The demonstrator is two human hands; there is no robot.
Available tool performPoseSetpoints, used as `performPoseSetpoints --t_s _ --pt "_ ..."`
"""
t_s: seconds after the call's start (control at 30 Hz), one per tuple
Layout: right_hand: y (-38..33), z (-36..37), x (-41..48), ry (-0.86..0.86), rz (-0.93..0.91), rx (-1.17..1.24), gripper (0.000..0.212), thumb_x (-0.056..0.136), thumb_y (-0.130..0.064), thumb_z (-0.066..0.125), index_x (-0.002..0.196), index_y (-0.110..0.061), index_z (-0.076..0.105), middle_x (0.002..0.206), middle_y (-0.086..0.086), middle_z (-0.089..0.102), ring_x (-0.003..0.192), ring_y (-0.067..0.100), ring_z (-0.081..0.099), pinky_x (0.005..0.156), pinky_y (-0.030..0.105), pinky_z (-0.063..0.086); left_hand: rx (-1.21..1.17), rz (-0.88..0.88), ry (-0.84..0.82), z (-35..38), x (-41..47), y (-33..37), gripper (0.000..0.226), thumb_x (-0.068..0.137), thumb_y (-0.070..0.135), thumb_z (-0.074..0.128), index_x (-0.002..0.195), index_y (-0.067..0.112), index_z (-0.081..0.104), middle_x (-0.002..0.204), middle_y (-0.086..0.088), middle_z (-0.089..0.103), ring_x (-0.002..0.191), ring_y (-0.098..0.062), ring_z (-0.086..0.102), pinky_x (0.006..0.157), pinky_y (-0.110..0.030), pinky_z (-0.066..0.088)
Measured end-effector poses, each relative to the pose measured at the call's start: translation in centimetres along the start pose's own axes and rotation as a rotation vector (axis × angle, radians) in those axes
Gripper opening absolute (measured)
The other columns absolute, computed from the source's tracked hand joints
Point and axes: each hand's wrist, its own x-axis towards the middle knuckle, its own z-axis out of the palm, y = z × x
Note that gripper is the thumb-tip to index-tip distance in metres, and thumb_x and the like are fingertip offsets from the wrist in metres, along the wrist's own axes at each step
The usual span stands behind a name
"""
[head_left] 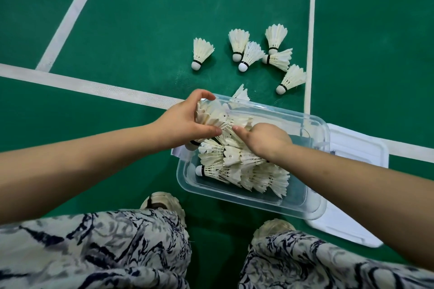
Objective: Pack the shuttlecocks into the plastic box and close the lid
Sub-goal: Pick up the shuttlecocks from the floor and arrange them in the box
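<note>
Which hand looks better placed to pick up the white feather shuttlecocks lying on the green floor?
Probably the right hand: the nearest loose white feather shuttlecock lies just beyond it, on its side of the clear plastic box. The left hand grips a bunch of shuttlecocks.

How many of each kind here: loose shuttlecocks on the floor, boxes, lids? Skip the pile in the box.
loose shuttlecocks: 7, one of them half hidden behind the box rim
plastic box: 1
lid: 1, off, lying at the box's right
Total: 9
</note>
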Motion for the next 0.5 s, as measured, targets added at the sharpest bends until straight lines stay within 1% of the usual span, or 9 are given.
performPoseSetpoints --t_s 0.03,0.1,0.13,0.2,0.27,0.33,0.4,0.47,0.5 --pt "0.0 0.2 0.3 0.004 -0.024 -0.007 0.056 0.092 -0.063 0.021 0.060 -0.022 0.041 0.068 0.002 0.047 0.084 0.026 0.053 0.070 0.032 0.039 0.007 0.001 -0.003 0.0 0.0 0.0 0.062 0.071 0.030 0.075 0.121 0.031 0.037 0.077 -0.006 0.059 0.058 -0.012 0.055 0.049 -0.016 0.048" --pt "-0.1 0.5 1.0 0.028 -0.067 -0.049 0.061 0.092 -0.062 0.022 0.071 -0.015 0.054 0.074 0.004 0.055 0.082 0.027 0.055 0.067 0.032 0.040 0.012 0.004 -0.017 0.0 0.0 0.0 0.062 0.071 0.030 0.075 0.121 0.032 0.037 0.084 -0.013 0.062 0.062 -0.015 0.056 0.054 -0.020 0.050" --pt "-0.2 0.7 1.3 0.043 -0.085 -0.083 0.061 0.093 -0.061 0.022 0.074 -0.013 0.056 0.076 0.004 0.056 0.081 0.027 0.054 0.066 0.032 0.039 0.013 0.008 -0.025 0.1 -0.1 -0.1 0.062 0.071 0.030 0.075 0.121 0.032 0.037 0.087 -0.016 0.063 0.065 -0.017 0.056 0.057 -0.023 0.050" --pt "-0.4 0.8 1.9 0.053 -0.108 -0.118 0.058 0.094 -0.057 0.025 0.075 -0.011 0.055 0.073 0.004 0.054 0.080 0.028 0.054 0.065 0.032 0.037 0.022 0.014 -0.036 0.1 -0.3 -0.1 0.062 0.072 0.030 0.075 0.121 0.032 0.037 0.092 -0.022 0.063 0.067 -0.020 0.056 0.064 -0.030 0.052" --pt "-0.4 0.9 2.3 0.027 -0.116 -0.092 0.054 0.095 -0.054 0.028 0.077 -0.010 0.054 0.077 0.006 0.054 0.081 0.028 0.053 0.067 0.033 0.038 0.046 0.012 -0.035 0.1 -0.5 -0.1 0.063 0.072 0.031 0.074 0.122 0.032 0.037 0.087 -0.020 0.061 0.068 -0.020 0.055 0.068 -0.034 0.051" --pt "-0.4 1.0 2.4 -0.025 -0.128 -0.051 0.046 0.096 -0.052 0.030 0.084 -0.012 0.050 0.089 0.007 0.054 0.084 0.027 0.050 0.074 0.036 0.043 0.057 0.010 -0.033 0.0 -0.5 -0.1 0.064 0.072 0.032 0.074 0.123 0.031 0.036 0.080 -0.012 0.057 0.066 -0.018 0.053 0.067 -0.031 0.049" --pt "-0.5 1.2 2.4 -0.080 -0.154 -0.037 0.040 0.097 -0.049 0.030 0.090 -0.014 0.049 0.100 0.010 0.057 0.088 0.026 0.049 0.081 0.037 0.043 0.053 0.008 -0.028 0.0 -0.5 -0.1 0.064 0.071 0.032 0.074 0.122 0.032 0.036 0.077 -0.009 0.054 0.062 -0.016 0.051 0.060 -0.025 0.048" --pt "-0.5 1.3 2.2 -0.114 -0.175 -0.041 0.041 0.098 -0.046 0.030 0.100 -0.012 0.054 0.110 0.013 0.058 0.094 0.028 0.050 0.081 0.035 0.041 0.049 0.007 -0.031 0.1 -0.6 0.0 0.064 0.071 0.031 0.074 0.122 0.032 0.036 0.072 -0.006 0.051 0.059 -0.015 0.049 0.054 -0.020 0.046" --pt "-0.5 1.3 2.2 -0.123 -0.178 -0.032 0.043 0.098 -0.045 0.031 0.107 -0.011 0.055 0.114 0.013 0.059 0.098 0.028 0.052 0.082 0.035 0.041 0.043 0.004 -0.035 0.1 -0.6 0.0 0.064 0.071 0.030 0.074 0.122 0.032 0.036 0.072 -0.005 0.051 0.059 -0.015 0.050 0.054 -0.021 0.047"
